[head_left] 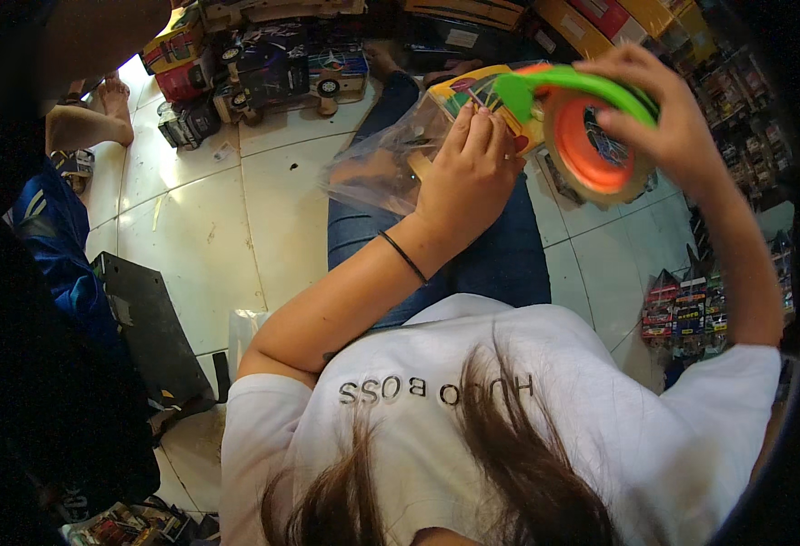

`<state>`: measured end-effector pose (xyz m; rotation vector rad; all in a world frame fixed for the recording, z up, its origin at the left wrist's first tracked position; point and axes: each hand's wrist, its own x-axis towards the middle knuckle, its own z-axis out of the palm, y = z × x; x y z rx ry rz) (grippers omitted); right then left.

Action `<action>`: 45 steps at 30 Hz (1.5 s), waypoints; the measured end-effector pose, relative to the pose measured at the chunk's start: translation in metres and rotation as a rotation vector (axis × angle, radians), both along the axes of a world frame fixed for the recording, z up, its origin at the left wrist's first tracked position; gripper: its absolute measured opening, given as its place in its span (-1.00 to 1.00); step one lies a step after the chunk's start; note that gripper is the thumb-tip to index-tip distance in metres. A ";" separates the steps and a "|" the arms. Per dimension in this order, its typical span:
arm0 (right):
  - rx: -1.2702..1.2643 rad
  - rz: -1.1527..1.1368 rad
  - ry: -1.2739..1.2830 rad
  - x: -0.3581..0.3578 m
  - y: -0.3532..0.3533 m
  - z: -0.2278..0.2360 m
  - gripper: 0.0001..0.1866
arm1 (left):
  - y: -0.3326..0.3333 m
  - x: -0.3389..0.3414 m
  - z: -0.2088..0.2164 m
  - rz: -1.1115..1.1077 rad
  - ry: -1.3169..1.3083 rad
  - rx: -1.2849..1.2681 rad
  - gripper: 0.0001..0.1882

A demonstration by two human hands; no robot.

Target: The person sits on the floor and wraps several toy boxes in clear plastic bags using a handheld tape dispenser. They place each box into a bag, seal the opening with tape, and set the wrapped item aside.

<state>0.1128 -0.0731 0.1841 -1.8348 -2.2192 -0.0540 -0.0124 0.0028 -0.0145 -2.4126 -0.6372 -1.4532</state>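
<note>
The tiled floor (pixel 209 227) fills the left half of the view, pale and scuffed. The person sits on it, legs in blue jeans (pixel 500 259) stretched forward. At the far edge of the floor stands a row of toy trucks (pixel 263 68), and boxed toys (pixel 527 18) line the top of the view. Another person's bare foot (pixel 113 100) rests on the tiles at upper left. A dark flat board (pixel 145 328) lies at the left, and a stack of small packaged toys (pixel 686 309) sits at the right.

Over the lap lies a clear plastic bag (pixel 377 168) around a yellow toy box (pixel 477 96). The left hand (pixel 468 173) rests on this box, its grip loose, fingers bent and pressing down on the top face. The right hand (pixel 668 105) is raised just beside the box, its grip closed around a green and orange tape dispenser (pixel 591 127); the fingers wrap over the green handle, and the orange roll faces the camera. The dispenser's green front end touches the box's upper edge.
</note>
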 end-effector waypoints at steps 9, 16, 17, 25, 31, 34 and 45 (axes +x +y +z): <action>0.111 -0.181 -0.049 0.004 -0.128 -0.069 -0.43 | 0.006 0.003 -0.003 -0.026 -0.017 0.046 -0.58; 0.032 -0.196 0.089 0.010 -0.105 -0.108 -0.49 | 0.007 -0.001 0.016 -0.051 0.056 -0.127 -0.64; 0.040 -0.164 0.063 0.012 -0.093 -0.114 -0.51 | 0.002 -0.001 0.021 0.035 0.202 -0.150 -0.53; 0.104 -0.212 0.310 0.099 -0.097 -0.193 -0.51 | -0.018 0.026 -0.026 0.458 1.229 0.696 -0.36; 0.589 -1.098 1.354 0.235 -0.148 -0.393 -0.49 | -0.037 0.003 -0.013 -0.258 0.969 -0.033 -0.37; 0.256 -1.375 1.337 0.256 -0.147 -0.450 -0.24 | -0.028 -0.062 0.052 0.027 0.879 0.324 -0.17; 0.241 0.069 0.644 0.035 0.007 -0.259 0.24 | 0.035 -0.107 0.124 -0.027 0.988 0.271 -0.86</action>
